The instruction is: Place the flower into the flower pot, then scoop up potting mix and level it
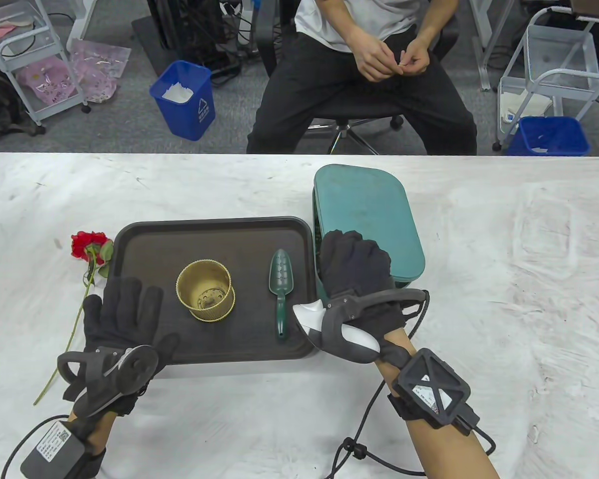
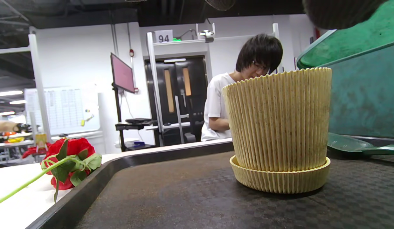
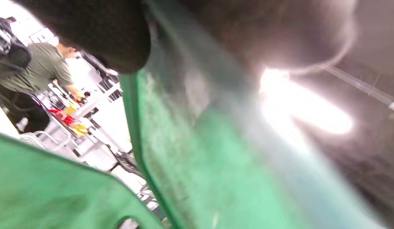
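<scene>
flower (image 1: 91, 248) on tabletop (image 1: 504, 279), just left of tray (image 1: 135, 239), pot (image 1: 205, 291) empty | left hand (image 1: 117, 319) flat, fingers relaxed, holding nothing | right hand (image 1: 354, 267) curled on green box lid (image 1: 367, 219) edge | flower likely light, limp, bloom crushable; pinch mid-stem

The left hand (image 1: 117, 319) lies flat with its fingers spread and straight. The right hand (image 1: 354, 269) reaches forward with fingers bent downward, perhaps gripping something; the view is poor.
</scene>
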